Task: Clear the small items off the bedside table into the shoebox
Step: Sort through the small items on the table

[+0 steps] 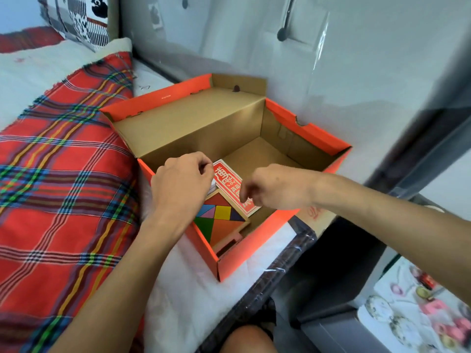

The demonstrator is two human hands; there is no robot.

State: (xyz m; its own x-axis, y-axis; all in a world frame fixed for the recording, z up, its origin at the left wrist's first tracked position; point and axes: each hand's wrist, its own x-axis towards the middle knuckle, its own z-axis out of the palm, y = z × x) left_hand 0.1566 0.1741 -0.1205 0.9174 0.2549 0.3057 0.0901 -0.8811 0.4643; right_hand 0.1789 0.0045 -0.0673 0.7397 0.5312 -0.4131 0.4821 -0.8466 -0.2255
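Orange shoebox [305,128] on white sheet [188,289], lid tipped back, just beside plaid blanket [63,174]. Inside, at near corner: tangram [219,217] in wooden tray, red box [230,184] lying tilted across its far edge. Left hand [181,182] over near-left wall, fingers curled in, thumb against forefinger; whether anything pinched, cannot tell. Right hand [275,187] above red box, fingers loosely curled, pointing down, blurred, nothing seen in them. Small white thing [212,184] just under left fingers, unclear.
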